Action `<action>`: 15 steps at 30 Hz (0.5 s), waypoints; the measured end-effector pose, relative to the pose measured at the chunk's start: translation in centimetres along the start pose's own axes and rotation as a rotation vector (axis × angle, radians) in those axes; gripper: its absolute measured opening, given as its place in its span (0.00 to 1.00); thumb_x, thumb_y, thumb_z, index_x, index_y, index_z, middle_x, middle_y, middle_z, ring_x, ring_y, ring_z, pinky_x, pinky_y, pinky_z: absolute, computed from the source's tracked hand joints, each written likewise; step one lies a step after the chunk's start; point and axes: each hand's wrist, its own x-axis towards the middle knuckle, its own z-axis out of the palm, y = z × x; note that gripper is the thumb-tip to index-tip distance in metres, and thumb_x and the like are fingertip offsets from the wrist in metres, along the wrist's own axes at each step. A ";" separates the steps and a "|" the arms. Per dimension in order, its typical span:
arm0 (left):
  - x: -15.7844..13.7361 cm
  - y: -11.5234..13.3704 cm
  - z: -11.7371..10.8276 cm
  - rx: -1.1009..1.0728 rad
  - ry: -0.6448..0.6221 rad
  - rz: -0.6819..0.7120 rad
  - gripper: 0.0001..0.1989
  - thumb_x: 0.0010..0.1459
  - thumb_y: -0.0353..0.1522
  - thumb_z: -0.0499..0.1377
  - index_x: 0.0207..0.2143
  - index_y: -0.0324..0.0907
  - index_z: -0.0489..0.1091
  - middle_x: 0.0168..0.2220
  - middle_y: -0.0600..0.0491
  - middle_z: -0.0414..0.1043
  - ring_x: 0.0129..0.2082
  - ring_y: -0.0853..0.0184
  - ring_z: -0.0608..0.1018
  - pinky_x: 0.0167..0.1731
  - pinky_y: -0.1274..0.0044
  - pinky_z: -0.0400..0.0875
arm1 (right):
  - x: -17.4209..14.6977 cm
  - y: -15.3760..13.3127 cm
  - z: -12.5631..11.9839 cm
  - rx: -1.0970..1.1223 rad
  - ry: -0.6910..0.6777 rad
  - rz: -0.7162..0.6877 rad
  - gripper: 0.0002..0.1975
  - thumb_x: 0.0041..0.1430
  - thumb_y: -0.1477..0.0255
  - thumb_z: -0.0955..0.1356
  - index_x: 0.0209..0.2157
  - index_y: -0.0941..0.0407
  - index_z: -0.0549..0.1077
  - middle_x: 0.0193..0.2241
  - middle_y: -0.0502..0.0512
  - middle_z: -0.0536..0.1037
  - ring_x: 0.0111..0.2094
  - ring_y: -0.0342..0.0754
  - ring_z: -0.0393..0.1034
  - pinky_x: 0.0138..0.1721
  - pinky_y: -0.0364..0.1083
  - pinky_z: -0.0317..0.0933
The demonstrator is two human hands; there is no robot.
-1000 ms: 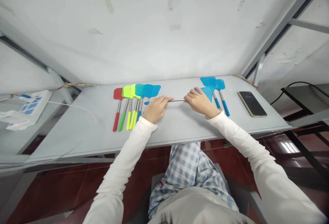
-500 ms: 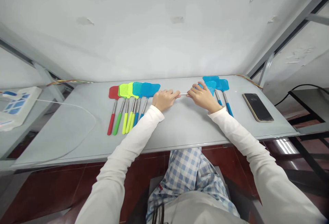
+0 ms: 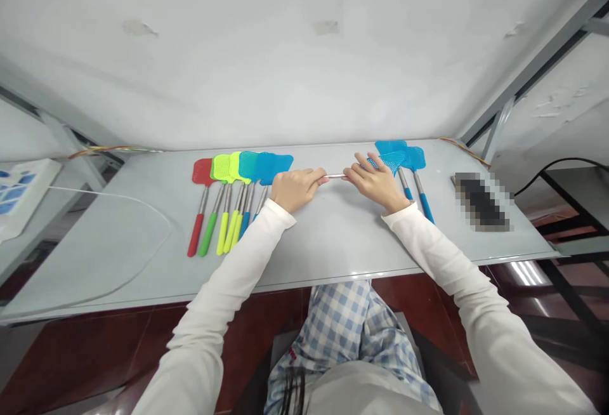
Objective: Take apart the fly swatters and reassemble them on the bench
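My left hand (image 3: 295, 190) is closed around one end of a fly swatter with a thin metal rod (image 3: 335, 176); its handle is hidden in my fist. My right hand (image 3: 375, 181) pinches the rod's other end, some fingers raised. A blue mesh head (image 3: 392, 161) shows just beyond my right fingers, seemingly this swatter's, overlapping others. To the left of my left hand lies a row of swatters: a red one (image 3: 203, 172), a green-handled one (image 3: 208, 235), yellow ones (image 3: 222, 232) and blue ones (image 3: 276, 164). Blue swatters (image 3: 415, 158) lie behind my right hand.
A phone, blurred by pixels (image 3: 483, 202), lies on the grey table (image 3: 333, 237) at the right. A white cable (image 3: 143, 200) curves across the left side from a white and blue device (image 3: 23, 193). The wall (image 3: 285, 85) stands behind, with a metal frame (image 3: 499, 126) at the right.
My hands have drawn slightly apart, and a bit more of the rod shows between them. The right fingers are spread a little more. The whole view has shifted slightly.
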 end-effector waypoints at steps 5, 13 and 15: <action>-0.1 0.1 -0.6 -0.060 -0.026 -0.025 0.20 0.65 0.47 0.45 0.38 0.52 0.74 0.34 0.54 0.79 0.33 0.64 0.76 0.25 0.75 0.49 | -0.3 -0.2 -0.5 0.024 -0.014 -0.012 0.22 0.71 0.65 0.49 0.49 0.53 0.69 0.45 0.58 0.76 0.66 0.49 0.50 0.65 0.54 0.41; -0.5 -1.6 -2.5 -0.037 -0.111 -0.130 0.19 0.64 0.47 0.46 0.39 0.52 0.74 0.31 0.55 0.78 0.33 0.63 0.77 0.26 0.76 0.52 | -0.9 1.9 -0.9 -0.005 0.017 0.097 0.21 0.71 0.68 0.50 0.47 0.52 0.70 0.42 0.57 0.76 0.66 0.49 0.50 0.65 0.56 0.38; -0.7 -1.8 -2.8 -0.020 -0.116 -0.126 0.19 0.65 0.47 0.46 0.39 0.51 0.73 0.33 0.55 0.78 0.34 0.63 0.77 0.26 0.76 0.53 | -1.1 2.1 -1.0 -0.039 0.055 0.110 0.20 0.71 0.69 0.50 0.45 0.53 0.70 0.41 0.57 0.76 0.66 0.50 0.49 0.65 0.57 0.38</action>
